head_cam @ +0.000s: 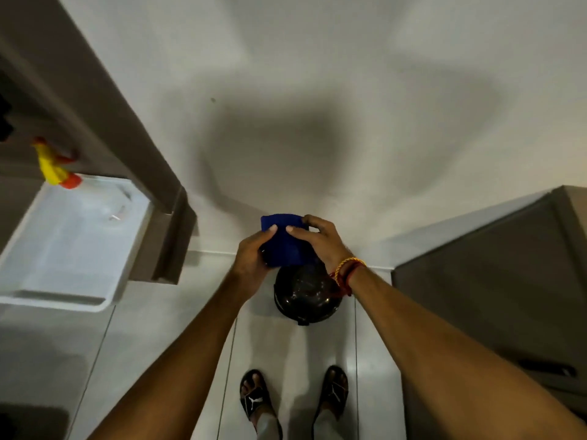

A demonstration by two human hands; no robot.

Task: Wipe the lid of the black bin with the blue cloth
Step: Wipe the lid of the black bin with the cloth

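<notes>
The cloth (pixel 286 241) is held up in front of the wall, above the far edge of the bin (pixel 306 295), which stands on the floor (pixel 158 344) against the wall. The left hand (pixel 252 258) grips its left side, the right hand (pixel 317 239) pinches its top right. Sandalled feet (pixel 257 396) stand near. A white tray (pixel 73 246) sits left, with a yellow spray bottle (pixel 52 166).

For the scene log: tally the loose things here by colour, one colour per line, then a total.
Blue: 1, the blue cloth, held in the grip of the left hand and right hand.
Black: 3, the black bin and two sandals.
Yellow and orange: 1, the spray bottle.
White: 1, the tray.
Total: 6.
</notes>
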